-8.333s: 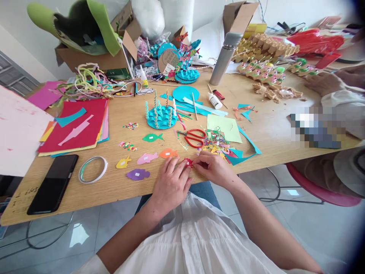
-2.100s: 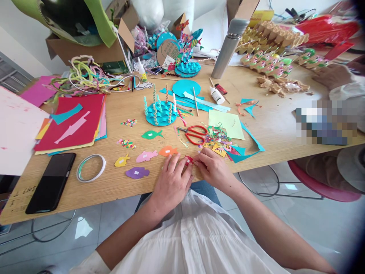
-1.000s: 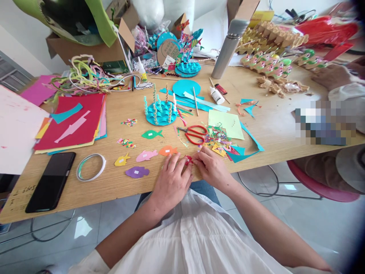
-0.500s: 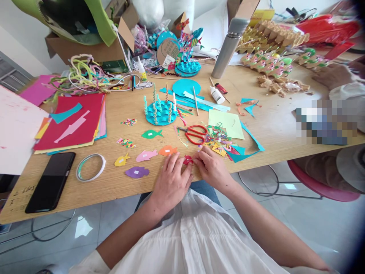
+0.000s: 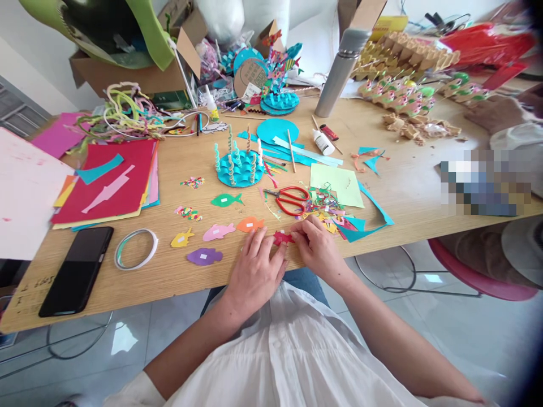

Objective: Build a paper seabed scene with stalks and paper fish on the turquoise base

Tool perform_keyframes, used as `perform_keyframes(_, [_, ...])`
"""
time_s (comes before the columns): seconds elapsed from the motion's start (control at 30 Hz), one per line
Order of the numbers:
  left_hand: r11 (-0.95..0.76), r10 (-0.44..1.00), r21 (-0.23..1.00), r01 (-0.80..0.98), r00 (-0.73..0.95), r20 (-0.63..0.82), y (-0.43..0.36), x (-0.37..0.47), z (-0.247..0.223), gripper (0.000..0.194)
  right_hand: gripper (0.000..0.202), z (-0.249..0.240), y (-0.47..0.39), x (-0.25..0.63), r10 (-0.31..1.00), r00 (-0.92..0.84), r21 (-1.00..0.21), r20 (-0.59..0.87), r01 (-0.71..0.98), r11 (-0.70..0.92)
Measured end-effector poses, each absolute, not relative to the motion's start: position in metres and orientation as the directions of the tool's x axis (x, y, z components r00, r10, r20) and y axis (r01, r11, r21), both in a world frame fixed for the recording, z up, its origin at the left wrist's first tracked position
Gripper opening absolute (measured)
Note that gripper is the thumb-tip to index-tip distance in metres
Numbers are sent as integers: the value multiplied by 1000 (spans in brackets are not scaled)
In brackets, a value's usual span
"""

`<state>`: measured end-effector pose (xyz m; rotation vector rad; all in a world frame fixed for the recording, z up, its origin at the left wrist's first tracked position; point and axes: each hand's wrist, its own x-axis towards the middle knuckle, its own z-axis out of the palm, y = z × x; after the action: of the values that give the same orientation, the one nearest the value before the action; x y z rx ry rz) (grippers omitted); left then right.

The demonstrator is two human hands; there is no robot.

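Rested left hand (image 5: 257,264) palm-down, loosely spread, against the red paper fish (image 5: 283,237) on the worktop (image 5: 182,164). Curled right hand (image 5: 317,244) at its far end; could not tell whether pinching. Had a cardboard box (image 5: 116,82) behind, contents hidden.

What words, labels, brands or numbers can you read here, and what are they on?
None can be read with certainty:
Table, left corner: handwritten marks, too unclear to quote.
Brown disc: printed characters, too blurred.
White label by it: too small.
Yellow-labelled bottle: too small.
White bottle: too small.
Yellow package, back: too blurred.
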<state>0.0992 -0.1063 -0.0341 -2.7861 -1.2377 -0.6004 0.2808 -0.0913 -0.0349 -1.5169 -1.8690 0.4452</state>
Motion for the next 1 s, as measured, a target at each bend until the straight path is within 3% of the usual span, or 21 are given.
perform_keyframes(0.23, [-683, 707, 142, 717, 599, 375, -108, 98, -37, 31, 10, -30, -94, 297, 933, 74, -691, 352, 693, 205])
perform_keyframes(0.43, [-678, 714, 158, 718, 590, 378, -109, 98, -37, 32, 12, -28, -94, 331, 923, 190, -658, 334, 748, 84])
perform_keyframes(0.6, [-679, 713, 173, 713, 584, 388, -109, 98, -38, 36, 21, -26, -94, 348, 930, 192, -595, 313, 803, 34])
perform_keyframes(0.73, [-692, 702, 258, 674, 546, 457, -109, 95, -35, 40, 26, -20, -95, 347, 923, 206, -574, 326, 819, 20])
perform_keyframes(0.87, [-712, 681, 376, 593, 454, 575, -110, 83, -30, 36, 15, -14, -96, 336, 923, 227, -642, 312, 766, 29])
perform_keyframes(1.0, [-687, 697, 366, 628, 427, 576, -119, 67, -28, 31, 10, -11, -97, 311, 936, 117, -684, 332, 713, 153])
